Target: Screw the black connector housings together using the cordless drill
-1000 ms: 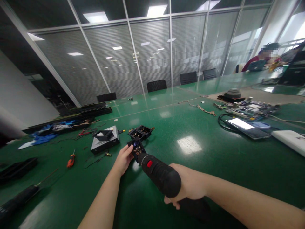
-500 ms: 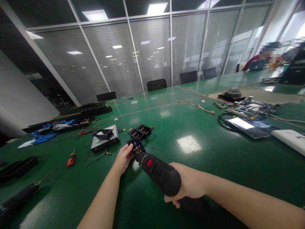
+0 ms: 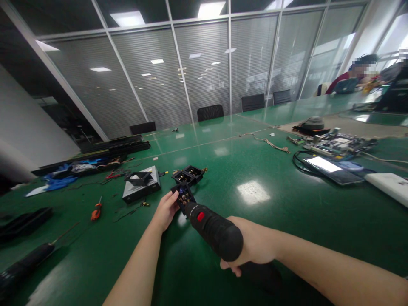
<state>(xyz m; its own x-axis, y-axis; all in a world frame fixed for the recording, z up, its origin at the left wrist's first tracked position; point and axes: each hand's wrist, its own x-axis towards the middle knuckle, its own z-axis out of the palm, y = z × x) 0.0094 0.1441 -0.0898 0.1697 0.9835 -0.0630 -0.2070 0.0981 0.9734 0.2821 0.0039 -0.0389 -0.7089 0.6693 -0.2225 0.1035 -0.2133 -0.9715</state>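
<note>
My right hand (image 3: 251,242) is wrapped round a black cordless screwdriver (image 3: 216,231) with a red button on top. The tool's nose points away from me, at a small black box-like part (image 3: 184,196) with brass-coloured fittings and a bluish glow inside. Its bit is hidden behind the tool's body. My left hand (image 3: 167,210) grips the box-like part by its left side, thumb on the rim. Touching or just behind it lies a similar black two-compartment tray (image 3: 188,175) with brass-coloured pieces inside.
To the left are a grey box (image 3: 143,187) with a black part on top, an orange screwdriver (image 3: 96,211) and a long black tool (image 3: 27,265). A phone-like device (image 3: 333,170), a circuit board (image 3: 338,143) and a white case (image 3: 389,187) lie right. A person (image 3: 344,83) sits far right.
Both hands, the cordless screwdriver and the box-like part stay in nearly the same place. The view has shifted very slightly.
</note>
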